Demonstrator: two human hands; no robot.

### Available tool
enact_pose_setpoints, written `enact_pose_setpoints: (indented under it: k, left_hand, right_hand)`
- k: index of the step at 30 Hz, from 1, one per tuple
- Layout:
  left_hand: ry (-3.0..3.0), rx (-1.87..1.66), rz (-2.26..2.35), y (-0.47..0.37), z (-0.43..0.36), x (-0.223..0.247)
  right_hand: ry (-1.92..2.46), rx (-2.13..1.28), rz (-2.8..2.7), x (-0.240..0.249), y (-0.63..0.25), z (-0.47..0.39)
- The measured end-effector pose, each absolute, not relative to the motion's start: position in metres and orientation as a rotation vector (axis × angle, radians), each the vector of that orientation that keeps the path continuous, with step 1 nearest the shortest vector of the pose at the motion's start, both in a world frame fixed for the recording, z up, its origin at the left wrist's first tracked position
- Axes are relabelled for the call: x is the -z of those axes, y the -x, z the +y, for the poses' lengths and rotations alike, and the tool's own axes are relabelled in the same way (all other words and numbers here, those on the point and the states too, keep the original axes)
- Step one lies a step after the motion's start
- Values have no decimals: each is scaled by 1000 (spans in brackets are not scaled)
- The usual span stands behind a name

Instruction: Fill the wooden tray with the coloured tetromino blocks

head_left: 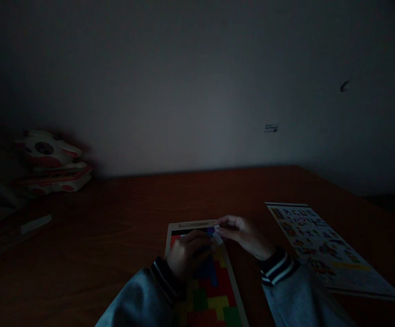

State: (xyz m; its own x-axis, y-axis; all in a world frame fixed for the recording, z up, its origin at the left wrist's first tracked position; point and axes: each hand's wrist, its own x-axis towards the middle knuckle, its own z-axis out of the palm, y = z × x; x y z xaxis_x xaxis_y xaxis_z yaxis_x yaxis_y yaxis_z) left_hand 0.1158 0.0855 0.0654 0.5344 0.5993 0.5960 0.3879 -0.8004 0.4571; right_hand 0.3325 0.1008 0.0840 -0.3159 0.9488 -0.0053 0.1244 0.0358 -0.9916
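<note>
A wooden puzzle board point(237, 284) with a pale frame and flat red, yellow, green and blue blocks lies on the table. At its top right corner, my right hand point(243, 234) pinches a small pale puzzle piece point(217, 228) between thumb and fingers. Just beside that sits a purple block point(210, 230). My left hand point(187, 254) rests over the upper left part of the board, its fingers curled toward the right hand. What those fingers hold, if anything, is hidden. A dark strip shows along the board's top edge.
A printed sheet point(330, 254) with colourful figures lies right of the board. At the far left stands a red and white animal-shaped toy point(52, 161), with a pale strip point(36, 224) nearer on the wooden table point(116, 213). Behind is a wall point(184, 91); the light is dim.
</note>
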Motion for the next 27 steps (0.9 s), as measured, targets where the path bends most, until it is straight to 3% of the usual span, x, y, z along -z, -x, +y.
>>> enact_pose_setpoints:
  k: [11,17,27]
  left_hand:
    - [-2623,-1119,1077,-115,81,-63]
    - [-2688,-1082,989,-116,77,-67]
    - [-2896,-754,788,-116,70,-69]
  right_hand:
    - [1289,-1099,-1767,-76,-319,90]
    - [1335,-952,-1797,-82,-327,91]
    - [1322,-1046,-1693,-70,-330,98]
